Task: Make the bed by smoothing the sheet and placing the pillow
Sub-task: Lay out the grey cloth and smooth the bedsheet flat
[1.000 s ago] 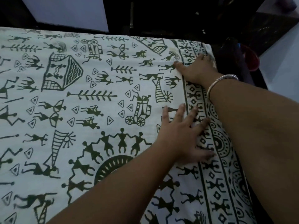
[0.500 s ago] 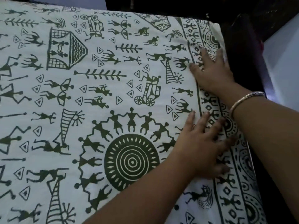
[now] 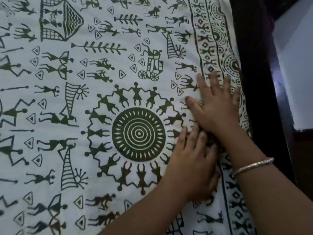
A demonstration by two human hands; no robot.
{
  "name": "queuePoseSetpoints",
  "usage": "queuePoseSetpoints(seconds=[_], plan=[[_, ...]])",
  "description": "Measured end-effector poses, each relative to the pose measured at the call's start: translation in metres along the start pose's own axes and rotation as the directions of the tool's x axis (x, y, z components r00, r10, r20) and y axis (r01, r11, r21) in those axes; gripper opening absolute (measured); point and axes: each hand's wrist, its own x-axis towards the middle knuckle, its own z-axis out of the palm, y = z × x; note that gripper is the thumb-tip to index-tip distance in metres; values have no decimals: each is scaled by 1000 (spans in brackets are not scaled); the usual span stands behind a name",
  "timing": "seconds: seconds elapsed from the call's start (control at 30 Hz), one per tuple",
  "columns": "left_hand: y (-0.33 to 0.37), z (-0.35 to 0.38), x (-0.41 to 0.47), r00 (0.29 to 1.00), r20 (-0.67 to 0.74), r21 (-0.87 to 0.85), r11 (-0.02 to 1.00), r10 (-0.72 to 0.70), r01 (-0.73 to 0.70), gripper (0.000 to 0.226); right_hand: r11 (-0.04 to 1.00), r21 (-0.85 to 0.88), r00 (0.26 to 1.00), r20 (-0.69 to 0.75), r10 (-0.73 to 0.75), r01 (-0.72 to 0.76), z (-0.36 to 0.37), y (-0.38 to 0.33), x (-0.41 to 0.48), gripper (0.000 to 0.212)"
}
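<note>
Right of the printed circle (image 3: 138, 134) | left hand (image 3: 191, 160) and right hand (image 3: 217, 107) lay flat, fingers spread, holding nothing, pressing sheet (image 3: 94, 78) | sheet around circle looked smooth; smoothing judged nearly done | pillow out of view, judged not yet placed.

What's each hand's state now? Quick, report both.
Left hand: open, flat on the sheet, holding nothing.
Right hand: open, fingers spread flat on the sheet, holding nothing.
</note>
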Motion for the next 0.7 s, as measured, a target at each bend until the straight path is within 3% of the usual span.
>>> queuePoseSetpoints(seconds=[0.07, 0.1, 0.2, 0.27, 0.33, 0.4, 0.47, 0.53, 0.63, 0.7], plan=[[3, 2, -12, 1000, -9, 0, 1000, -26, 26, 70, 995, 42, 995, -38, 88, -86, -2, -6, -10, 79], [6, 5, -20, 999, 9, -8, 999, -54, 54, 73, 996, 57, 996, -56, 66, -63, -1, -10, -19, 80], [19, 13, -43, 997, 79, -31, 999, -13, 15, 73, 990, -37, 991, -10, -135, 134, 11, -9, -48, 79], [31, 14, -53, 994, 68, -69, 995, 82, -78, 66, 998, -41, 999, 7, -40, 40, 17, 7, -60, 78], [37, 11, -59, 989, -13, -98, 984, 150, -151, 56, 989, 75, 992, -1, 125, -124, 13, 19, -67, 73], [35, 8, -65, 997, -56, -99, 993, 51, -56, 51, 979, 146, 985, -76, 155, -142, 9, 15, -77, 70], [24, 8, -75, 992, -20, -58, 991, -121, 120, 56, 994, 110, 984, -179, -8, 28, 15, -2, -93, 67], [11, 9, -87, 991, 45, -2, 992, -129, 129, 63, 984, 59, 977, -143, -160, 170, 27, -16, -111, 65], [-4, 3, -104, 998, 9, -21, 998, -60, 61, 60, 999, 21, 999, -48, -23, 24, 35, -23, -124, 66], [-17, -6, -118, 983, -62, -31, 985, -174, 172, 57, 999, 36, 995, -96, 22, -19, 30, -39, -129, 70]])
